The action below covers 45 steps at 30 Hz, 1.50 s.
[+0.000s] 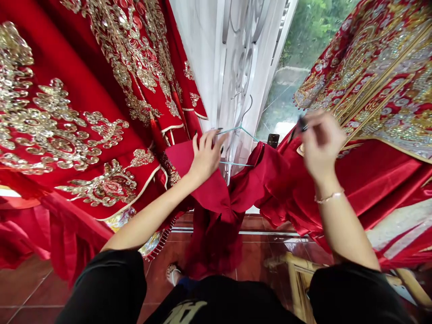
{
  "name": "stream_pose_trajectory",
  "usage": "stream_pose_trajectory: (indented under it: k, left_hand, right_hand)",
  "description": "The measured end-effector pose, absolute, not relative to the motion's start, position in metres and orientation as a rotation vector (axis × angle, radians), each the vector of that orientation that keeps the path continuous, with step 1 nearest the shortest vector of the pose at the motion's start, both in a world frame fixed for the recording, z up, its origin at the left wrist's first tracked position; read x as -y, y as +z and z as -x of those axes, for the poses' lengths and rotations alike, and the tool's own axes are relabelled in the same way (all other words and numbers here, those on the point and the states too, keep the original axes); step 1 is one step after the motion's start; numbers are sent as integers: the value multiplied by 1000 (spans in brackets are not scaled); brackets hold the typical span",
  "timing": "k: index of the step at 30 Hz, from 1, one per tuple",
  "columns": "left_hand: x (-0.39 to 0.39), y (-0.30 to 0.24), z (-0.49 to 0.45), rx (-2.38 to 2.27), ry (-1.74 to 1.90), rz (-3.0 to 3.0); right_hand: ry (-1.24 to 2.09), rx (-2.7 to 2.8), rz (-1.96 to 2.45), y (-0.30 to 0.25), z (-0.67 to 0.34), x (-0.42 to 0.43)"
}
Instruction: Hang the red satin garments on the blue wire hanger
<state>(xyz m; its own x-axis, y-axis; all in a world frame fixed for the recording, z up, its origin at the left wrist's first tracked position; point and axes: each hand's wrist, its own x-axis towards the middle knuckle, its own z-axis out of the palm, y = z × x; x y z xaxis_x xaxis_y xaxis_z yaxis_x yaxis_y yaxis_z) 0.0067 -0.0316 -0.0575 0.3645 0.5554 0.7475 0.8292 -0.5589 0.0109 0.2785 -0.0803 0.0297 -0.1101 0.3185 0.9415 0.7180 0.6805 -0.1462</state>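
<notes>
My left hand [206, 155] grips the top edge of a plain red satin garment [216, 211] where it hangs from a thin pale-blue wire hanger [241, 130]. My right hand [320, 141] is blurred by motion and closed on the same red cloth further right, beside a small dark object [302, 123] at its fingertips. A thin bracelet [329, 196] circles my right wrist. The red cloth sags between both hands and drapes down toward the floor.
Red robes with heavy gold and silver embroidery hang at the left [67, 126] and right [381, 76]. A white sheer curtain [236, 58] and a window [303, 40] lie straight ahead. A bamboo stool [300, 270] stands on reddish floor tiles [27, 288].
</notes>
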Motion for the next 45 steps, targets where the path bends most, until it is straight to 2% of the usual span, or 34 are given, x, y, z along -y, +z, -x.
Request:
stream_pose_trajectory:
  k: [3, 6, 11, 17, 22, 28, 34, 37, 40, 45]
  left_hand:
    - [37, -58, -24, 855, -930, 2317]
    - [27, -36, -55, 568, -727, 2381]
    - [-2, 7, -104, 691, -317, 2392]
    - [-29, 22, -101, 426, -172, 2445]
    - [-42, 6, -101, 382, -419, 2353]
    - [-42, -12, -130, 224, -624, 2450]
    - [-41, -20, -156, 360, -825, 2447]
    - [-34, -19, -161, 438, -786, 2419]
    - [-21, -23, -161, 535, -601, 2399]
    - [10, -62, -147, 622, -476, 2363]
  right_hand:
    - [-311, 1777, 1297, -16, -273, 80]
    - [-195, 1684, 1681, -38, -262, 64]
    - [-141, 1702, 1825, -35, -251, 40]
    - [72, 1848, 1635, -34, -272, 18]
    - [177, 1638, 1298, -21, -305, -6]
    - [238, 1623, 1089, -15, -316, -15]
    - [258, 1512, 931, -28, -330, -13]
    - [205, 1503, 893, -32, -333, -14]
    - [138, 1524, 907, -32, -331, -18]
    - [94, 1511, 936, -26, -327, -24]
